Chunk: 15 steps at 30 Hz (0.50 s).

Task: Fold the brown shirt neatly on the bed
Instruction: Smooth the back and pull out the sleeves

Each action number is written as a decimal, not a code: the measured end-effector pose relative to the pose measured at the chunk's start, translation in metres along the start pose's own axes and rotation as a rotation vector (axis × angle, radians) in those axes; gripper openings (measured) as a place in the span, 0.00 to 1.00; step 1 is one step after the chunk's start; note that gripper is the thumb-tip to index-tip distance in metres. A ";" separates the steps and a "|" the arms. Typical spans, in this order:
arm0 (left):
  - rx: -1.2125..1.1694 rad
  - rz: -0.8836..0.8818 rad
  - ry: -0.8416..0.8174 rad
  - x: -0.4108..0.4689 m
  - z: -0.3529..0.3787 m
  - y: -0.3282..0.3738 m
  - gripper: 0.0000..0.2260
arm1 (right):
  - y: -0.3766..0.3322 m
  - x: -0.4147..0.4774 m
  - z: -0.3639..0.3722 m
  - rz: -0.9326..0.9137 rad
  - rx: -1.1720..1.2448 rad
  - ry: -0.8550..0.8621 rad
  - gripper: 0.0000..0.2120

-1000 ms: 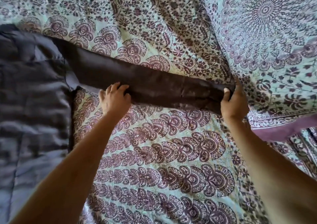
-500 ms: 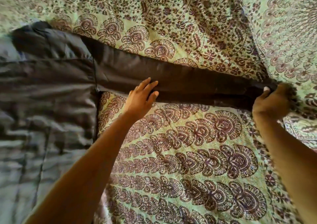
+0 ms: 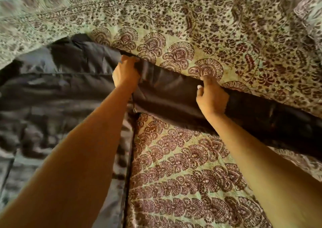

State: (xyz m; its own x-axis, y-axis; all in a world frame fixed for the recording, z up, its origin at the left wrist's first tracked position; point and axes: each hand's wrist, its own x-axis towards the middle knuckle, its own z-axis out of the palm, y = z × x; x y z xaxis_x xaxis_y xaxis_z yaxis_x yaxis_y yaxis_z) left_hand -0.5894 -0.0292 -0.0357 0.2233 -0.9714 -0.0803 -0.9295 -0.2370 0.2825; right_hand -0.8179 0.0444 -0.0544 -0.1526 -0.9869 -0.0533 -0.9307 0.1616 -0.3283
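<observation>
Change: both hands move in from 1 s ago | left hand (image 3: 126, 72) pinches sleeve (image 3: 167, 91) top edge at shoulder, right hand (image 3: 211, 97) pinches it mid-sleeve | we judge the fold onto shirt (image 3: 52, 95) starts.

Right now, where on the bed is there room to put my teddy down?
Bare bedspread lies below the sleeve, between the two arms, and another wide stretch above the sleeve. The brown shirt covers the left side, and the left hand and right hand crowd the sleeve.
</observation>
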 end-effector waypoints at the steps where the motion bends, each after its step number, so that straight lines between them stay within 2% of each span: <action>1: 0.020 0.021 -0.045 0.012 0.001 -0.004 0.23 | -0.008 0.007 0.006 -0.012 -0.009 -0.010 0.15; 4: 0.059 0.154 -0.165 0.043 0.011 -0.020 0.26 | -0.021 0.022 0.018 0.011 -0.022 -0.039 0.14; 7: 0.018 0.343 -0.215 0.062 0.018 -0.029 0.19 | -0.020 0.031 0.026 0.054 0.003 -0.028 0.11; 10: -0.118 0.327 -0.251 0.072 0.018 -0.026 0.14 | -0.015 0.031 0.028 0.035 -0.010 0.027 0.09; 12: -0.120 0.304 -0.269 0.075 0.017 -0.024 0.13 | -0.014 0.030 0.028 0.033 -0.039 0.070 0.09; 15: -0.042 0.363 -0.274 0.075 0.019 -0.021 0.18 | -0.010 0.029 0.029 0.034 -0.048 0.098 0.09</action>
State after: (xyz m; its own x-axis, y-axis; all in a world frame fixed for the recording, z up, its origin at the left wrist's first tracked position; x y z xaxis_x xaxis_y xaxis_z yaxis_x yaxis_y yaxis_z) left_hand -0.5586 -0.0965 -0.0663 -0.2059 -0.9541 -0.2174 -0.9193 0.1124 0.3772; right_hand -0.8032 0.0144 -0.0801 -0.2138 -0.9764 0.0298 -0.9388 0.1970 -0.2826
